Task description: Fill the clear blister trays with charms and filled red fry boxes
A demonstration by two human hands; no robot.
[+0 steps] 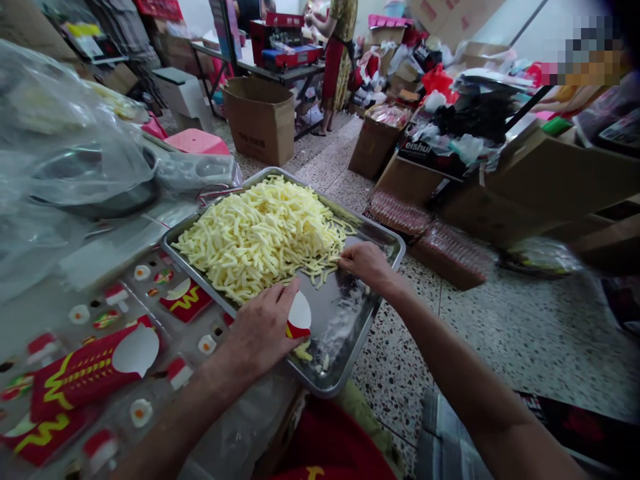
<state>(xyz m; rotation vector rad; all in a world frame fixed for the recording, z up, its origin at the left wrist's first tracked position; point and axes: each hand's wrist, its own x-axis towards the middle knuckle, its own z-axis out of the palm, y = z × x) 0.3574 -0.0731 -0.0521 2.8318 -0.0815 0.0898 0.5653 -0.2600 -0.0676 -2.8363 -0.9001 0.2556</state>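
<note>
A heap of pale yellow French fries (265,233), perhaps toy ones, fills the far left part of a metal tray (395,257). My left hand (265,323) is closed around a small red fry carton (300,317), whose white inside faces right over the tray. My right hand (367,263) is at the heap's right edge, with its fingers pinched on fries; its fingertips are partly hidden. A few loose bits and white powder lie on the tray's near part. Left of the tray lie a stack of flattened red cartons (95,367) and a single red carton (187,300).
Under the cartons is plastic sheeting with small food-shaped pieces (143,412). A bag-covered metal bowl (115,200) stands at the left. Cardboard boxes (260,120) and packed bags crowd the speckled floor (400,353). Another person (340,60) stands by a far table.
</note>
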